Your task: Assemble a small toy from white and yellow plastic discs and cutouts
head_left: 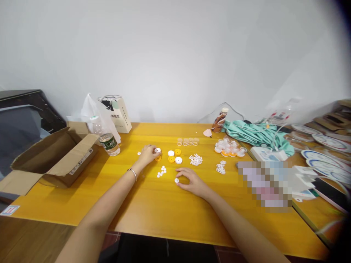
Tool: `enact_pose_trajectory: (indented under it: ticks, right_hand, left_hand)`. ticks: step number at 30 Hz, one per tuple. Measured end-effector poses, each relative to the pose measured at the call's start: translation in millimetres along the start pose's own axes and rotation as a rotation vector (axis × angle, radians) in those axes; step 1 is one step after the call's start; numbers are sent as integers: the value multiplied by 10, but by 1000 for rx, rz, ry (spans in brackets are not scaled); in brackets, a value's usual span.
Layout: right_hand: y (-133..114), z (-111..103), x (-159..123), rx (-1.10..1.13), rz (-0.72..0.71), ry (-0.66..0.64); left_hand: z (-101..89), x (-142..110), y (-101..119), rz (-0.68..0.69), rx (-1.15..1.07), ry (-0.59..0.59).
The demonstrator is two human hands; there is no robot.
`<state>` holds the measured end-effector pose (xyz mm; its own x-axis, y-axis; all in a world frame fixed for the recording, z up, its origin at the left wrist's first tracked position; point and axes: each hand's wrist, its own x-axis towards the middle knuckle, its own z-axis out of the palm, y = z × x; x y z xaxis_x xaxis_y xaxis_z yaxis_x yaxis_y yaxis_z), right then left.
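My left hand (147, 155) is closed at its fingertips on a white disc (157, 150), just above a yellow disc (158, 158). My right hand (192, 182) has thumb and finger curled round a small white round piece (177, 180). Between the hands lies a loose group of small white round pieces (161, 171). Beyond them, white discs (178, 160) and yellow discs (177, 152) sit close together. To their right is a pile of white openwork pieces (195, 159), and farther back stand clear round cups (187, 143) in rows.
An open cardboard box (60, 157) and a water bottle (109, 144) stand at left. Rightward are clear-and-orange round cases (229, 148), more white openwork pieces (221, 167), a brown bottle (220, 120) and green cloth (255, 133). A paper bag (120, 115) stands by the wall.
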<state>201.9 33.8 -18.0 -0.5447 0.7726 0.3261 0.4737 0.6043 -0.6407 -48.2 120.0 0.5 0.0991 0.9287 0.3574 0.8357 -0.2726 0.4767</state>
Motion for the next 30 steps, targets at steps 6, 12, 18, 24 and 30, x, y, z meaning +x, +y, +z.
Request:
enact_pose_trajectory:
  ticks: [6, 12, 18, 24, 30]
  right_hand:
    - [36, 1, 2, 25, 2, -36]
    - [93, -41, -28, 40, 12, -81]
    - [116, -59, -51, 49, -13, -81]
    - [127, -50, -62, 23, -20, -89]
    - [92, -64, -55, -4, -31, -87]
  left_hand:
    - [-138, -115, 140, 22, -61, 50]
    - [-71, -790, 547, 237, -309, -158]
    - [70, -1022, 729, 249, -429, -179]
    - [121, -987, 739, 285, -326, -261]
    - [163, -1005, 720, 308, -312, -268]
